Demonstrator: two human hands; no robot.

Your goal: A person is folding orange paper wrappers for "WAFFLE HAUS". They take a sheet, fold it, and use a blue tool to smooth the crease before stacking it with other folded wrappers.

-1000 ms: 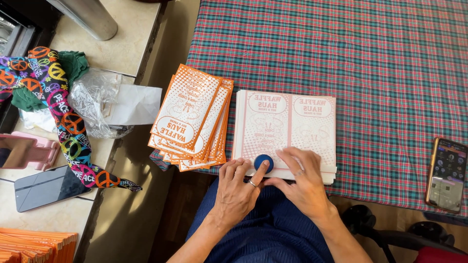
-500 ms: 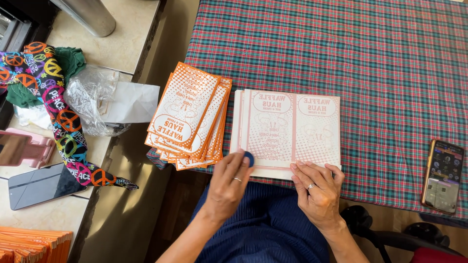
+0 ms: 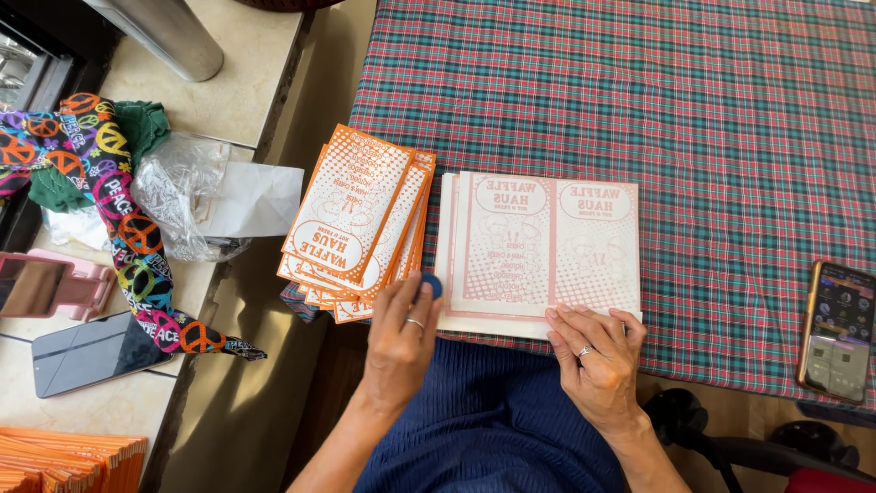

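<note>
A stack of flat white paper sheets with pale red print (image 3: pixel 538 246) lies on the plaid tablecloth (image 3: pixel 657 100). My left hand (image 3: pixel 401 342) holds a small round blue object (image 3: pixel 431 285) at the stack's near left corner. My right hand (image 3: pixel 598 356) rests flat on the stack's near right edge, fingers spread, holding nothing. A fanned pile of orange-printed paper bags (image 3: pixel 360 219) lies just left of the stack, overhanging the table's edge.
A phone (image 3: pixel 835 330) lies at the table's right edge. On the stone counter to the left are a crumpled clear plastic bag (image 3: pixel 182 196), a colourful patterned strap (image 3: pixel 123 228), a dark phone (image 3: pixel 87 351), a pink stand (image 3: pixel 55 283) and more orange bags (image 3: pixel 64 461).
My left hand slid the blue object from the stack's near middle to its left corner. My right hand moved right along the near edge.
</note>
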